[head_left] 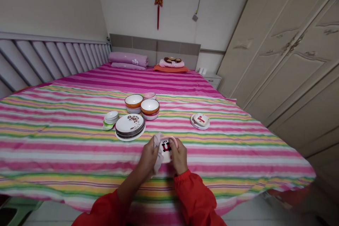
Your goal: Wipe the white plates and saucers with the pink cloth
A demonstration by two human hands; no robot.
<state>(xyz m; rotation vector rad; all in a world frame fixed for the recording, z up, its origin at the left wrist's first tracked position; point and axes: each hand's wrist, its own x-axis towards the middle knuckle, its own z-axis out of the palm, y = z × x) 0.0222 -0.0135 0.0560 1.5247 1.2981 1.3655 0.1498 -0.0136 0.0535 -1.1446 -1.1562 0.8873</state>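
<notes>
Head view: you're gripping a small white ceramic dish with a pink rim (166, 151) near the bedspread's front edge, your left hand (148, 157) closed on a crumpled pale cloth (158, 152) pressed against the dish, your right hand (178, 155) curled around the rim. Farther in, white-and-orange ceramic bowls (149, 108) and a stack of white patterned plates (130, 126) are sitting on the pink striped bedspread (225, 155), with small red-marked white dishes (200, 121) sitting toward its right side.

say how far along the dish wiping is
Seemingly done: floral plates, orange-rimmed bowls and small saucers sit stacked, though wiping can't be confirmed. In hand: the right hand grips a pink-rimmed dish, the left hand presses a cloth on it. Possibly left: the red-marked dishes.
</notes>
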